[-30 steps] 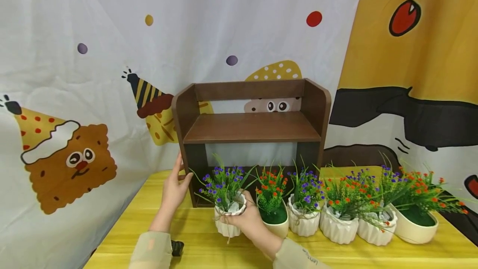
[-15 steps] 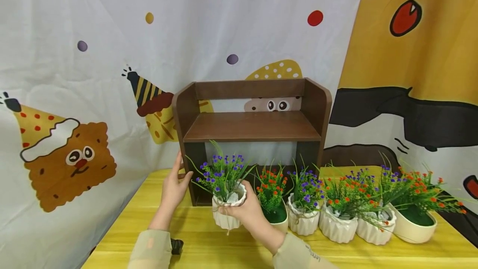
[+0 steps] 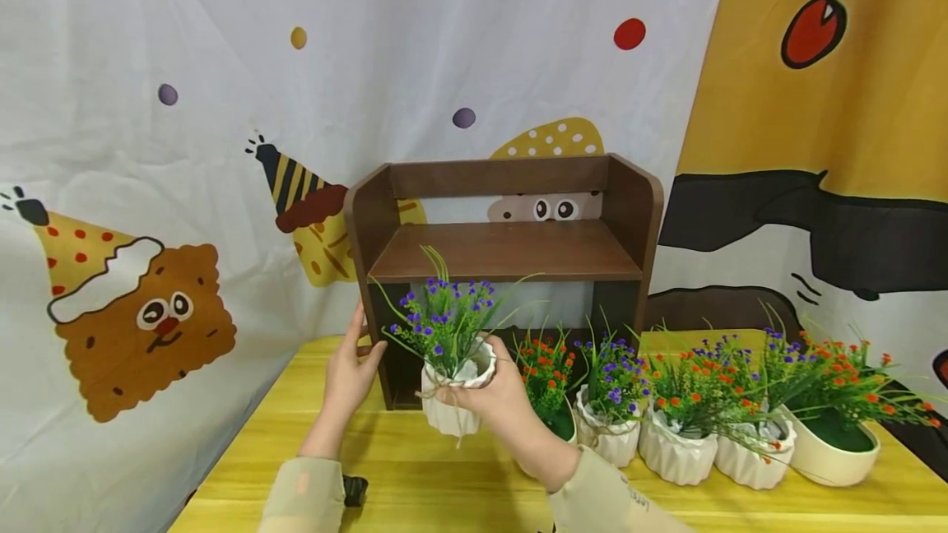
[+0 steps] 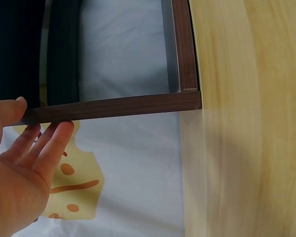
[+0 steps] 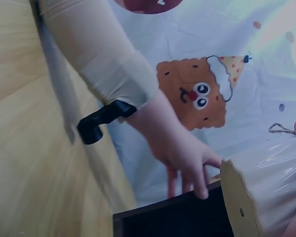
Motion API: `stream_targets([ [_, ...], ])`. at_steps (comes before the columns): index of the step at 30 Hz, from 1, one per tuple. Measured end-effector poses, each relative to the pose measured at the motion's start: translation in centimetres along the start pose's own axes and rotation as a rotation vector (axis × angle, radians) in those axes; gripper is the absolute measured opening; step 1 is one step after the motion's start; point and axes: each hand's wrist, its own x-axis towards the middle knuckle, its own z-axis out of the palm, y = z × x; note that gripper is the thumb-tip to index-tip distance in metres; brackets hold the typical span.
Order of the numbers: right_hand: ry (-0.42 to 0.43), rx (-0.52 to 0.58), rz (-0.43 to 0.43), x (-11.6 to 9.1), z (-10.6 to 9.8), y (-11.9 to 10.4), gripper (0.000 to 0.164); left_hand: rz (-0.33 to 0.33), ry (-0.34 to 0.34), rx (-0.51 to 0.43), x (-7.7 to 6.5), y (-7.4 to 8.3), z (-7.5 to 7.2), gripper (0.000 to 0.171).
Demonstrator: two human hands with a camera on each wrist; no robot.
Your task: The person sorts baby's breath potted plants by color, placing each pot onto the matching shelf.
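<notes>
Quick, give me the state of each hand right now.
Left hand: open, straight fingers resting on the brown shelf's left side panel.
Right hand: gripping the white pot of purple flowers, lifted off the table.

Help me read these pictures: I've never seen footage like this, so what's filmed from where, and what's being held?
No machine here: a person wears three cameras. The wide picture comes from the head, the other two from the wrists. The right hand grips a white pot of purple flowers, lifted off the yellow table. The left hand rests on the left side panel of a brown wooden shelf. The left wrist view shows its fingers touching that panel's edge. Five more flower pots stand in a row on the table.
</notes>
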Motion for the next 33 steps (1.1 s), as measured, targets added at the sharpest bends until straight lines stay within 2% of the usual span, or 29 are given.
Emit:
stream_targets([
  [6, 0.004, -0.051, -0.034, 0.4, -0.1, -1.6, 0.070, 0.012, 0.000, -0.014, 0.2, 0.1, -0.1, 0.082],
  [18, -0.023, 0.012, 0.016, 1.2, -0.6, -3.6, 0.074, -0.012, -0.015, 0.007, 0.3, 0.1, -0.5, 0.081],
  [33, -0.016, -0.014, 0.004, 2.3, -1.6, -6.4, 0.079, -0.010, -0.011, -0.006, 0.1, 0.1, -0.2, 0.081],
])
